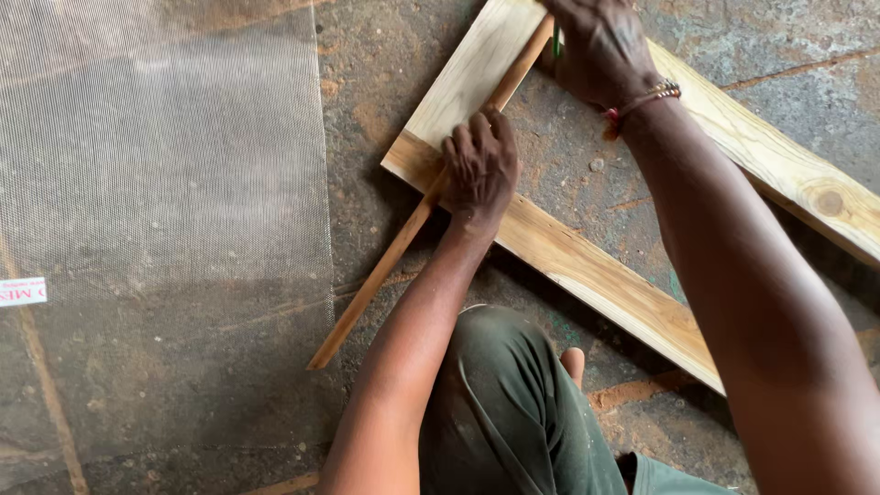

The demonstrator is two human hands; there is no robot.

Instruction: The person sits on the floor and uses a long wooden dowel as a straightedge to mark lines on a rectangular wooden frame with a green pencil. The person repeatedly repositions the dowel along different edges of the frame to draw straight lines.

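Note:
Pale wooden planks (587, 266) lie joined as a frame on the concrete floor. A thin wooden strip (385, 275) lies diagonally across the frame's left plank (467, 78). My left hand (478, 165) presses down on the strip where it crosses the frame's corner. My right hand (600, 46), with a beaded bracelet (642, 99) on the wrist, holds a green pencil (556, 41) against the strip's upper end at the top of the frame.
A sheet of fine white mesh (156, 183) covers the floor at the left, with a small label (20, 291) at its edge. My knee in dark green trousers (504, 403) sits below the frame. Stained concrete floor (367, 82) surrounds everything.

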